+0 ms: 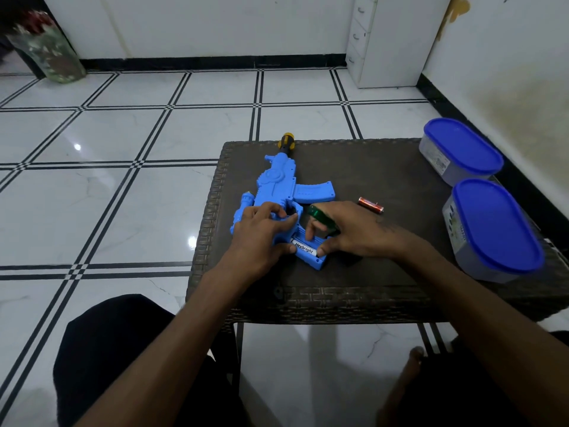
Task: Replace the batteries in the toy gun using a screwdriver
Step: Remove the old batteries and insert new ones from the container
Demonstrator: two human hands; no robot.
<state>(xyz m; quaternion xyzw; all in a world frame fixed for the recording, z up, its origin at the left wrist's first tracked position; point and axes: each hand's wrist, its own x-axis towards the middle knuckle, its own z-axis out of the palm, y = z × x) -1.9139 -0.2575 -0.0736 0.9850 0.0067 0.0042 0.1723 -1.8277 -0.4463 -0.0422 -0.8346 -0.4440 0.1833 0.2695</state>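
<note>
Fingertips first: my right hand [351,232] pinches the white battery [304,248] by its near end, thumb low, forefinger on top, seating it in the open compartment at the stock of the blue toy gun [277,192]. My left hand [261,229] presses the gun flat on the wicker table [369,167], thumb against the battery's other end. I'd push that end against its contact, then lower the near end level. An orange battery [371,205] lies just beyond; the screwdriver [286,143] rests past the muzzle.
</note>
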